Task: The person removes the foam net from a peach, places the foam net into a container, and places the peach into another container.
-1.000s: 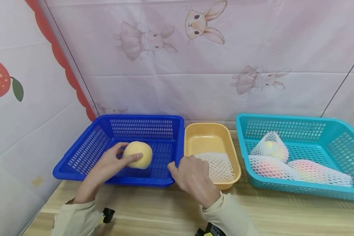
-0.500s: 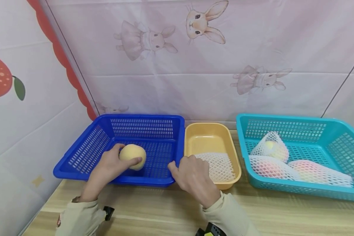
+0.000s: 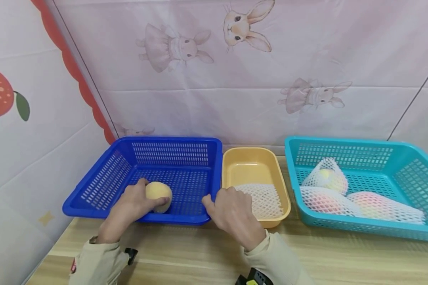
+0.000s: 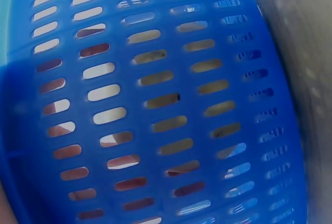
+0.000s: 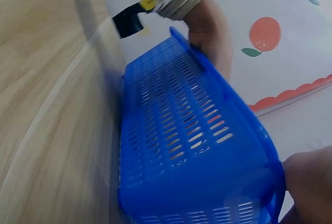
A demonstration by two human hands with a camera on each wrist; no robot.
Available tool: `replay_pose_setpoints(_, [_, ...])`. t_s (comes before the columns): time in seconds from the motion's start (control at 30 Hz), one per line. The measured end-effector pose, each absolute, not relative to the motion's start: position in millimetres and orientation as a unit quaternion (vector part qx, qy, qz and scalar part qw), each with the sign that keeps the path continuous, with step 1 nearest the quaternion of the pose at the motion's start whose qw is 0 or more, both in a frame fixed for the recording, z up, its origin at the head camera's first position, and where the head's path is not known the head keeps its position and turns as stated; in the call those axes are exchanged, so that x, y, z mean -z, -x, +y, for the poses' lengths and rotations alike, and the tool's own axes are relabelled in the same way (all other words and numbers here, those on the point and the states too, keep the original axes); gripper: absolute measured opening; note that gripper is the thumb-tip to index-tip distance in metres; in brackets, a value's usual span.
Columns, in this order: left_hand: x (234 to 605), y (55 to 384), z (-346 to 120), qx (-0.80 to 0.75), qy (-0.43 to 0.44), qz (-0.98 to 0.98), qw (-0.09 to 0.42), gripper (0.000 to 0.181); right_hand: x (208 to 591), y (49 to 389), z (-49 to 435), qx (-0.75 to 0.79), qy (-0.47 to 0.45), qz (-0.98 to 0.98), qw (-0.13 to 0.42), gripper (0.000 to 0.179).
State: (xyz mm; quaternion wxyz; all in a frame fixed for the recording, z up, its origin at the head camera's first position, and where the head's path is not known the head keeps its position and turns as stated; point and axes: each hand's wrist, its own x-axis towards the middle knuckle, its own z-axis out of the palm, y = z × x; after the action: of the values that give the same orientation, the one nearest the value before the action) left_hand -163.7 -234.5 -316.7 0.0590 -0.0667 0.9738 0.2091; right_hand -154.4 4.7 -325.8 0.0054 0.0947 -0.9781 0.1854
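Note:
In the head view my left hand (image 3: pixel 133 202) reaches over the front rim of the blue basket (image 3: pixel 142 218). It holds a pale yellow round fruit (image 3: pixel 158 194), thumb across the near side, low in the basket. My right hand (image 3: pixel 233 213) grips the basket's front right corner, thumb on the rim; its curled fingers lie largely hidden. The right wrist view shows that hand (image 5: pixel 311 182) at the basket corner (image 5: pixel 254 177), with my left wrist (image 5: pixel 210 32) over the rim. Slotted basket wall (image 4: pixel 155 92) fills the left wrist view, hiding the fruit.
A yellow tray (image 3: pixel 249 172) holding white foam netting (image 3: pixel 262 201) stands right of the blue basket. Farther right, a teal basket (image 3: pixel 363 174) contains several fruits in foam nets (image 3: pixel 329 180). A printed cloth wall (image 3: pixel 199 111) rises behind the wooden table (image 3: pixel 185 253).
My left hand has lowered the yellow fruit, moving it slightly left and down toward the blue basket's floor. My right hand has stayed at the basket corner.

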Motion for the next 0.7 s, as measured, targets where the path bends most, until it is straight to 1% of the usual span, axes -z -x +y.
replay_pose_setpoints(0.13, [317.4, 164.4, -235.1, -0.208, 0.068, 0.974, 0.066, 0.088, 325.3, 154.6, 4.7, -0.182, -0.094, -0.979, 0.004, 0.054])
replay_pose_setpoints(0.27, [317.4, 164.1, -235.8, -0.213, 0.065, 0.973, 0.060, 0.084, 325.2, 154.7, 4.6, -0.183, -0.094, -0.979, 0.006, 0.054])
replay_pose_setpoints(0.57, [318.4, 161.3, -233.5, -0.218, 0.036, 0.975, 0.004, 0.075, 325.4, 155.5, 4.8, -0.185, -0.092, -0.978, 0.004, 0.054])
replay_pose_setpoints(0.7, [318.4, 161.3, -232.8, -0.223, 0.028, 0.974, -0.009, 0.073, 324.9, 156.0, 5.1, -0.185, -0.091, -0.979, 0.003, 0.055])
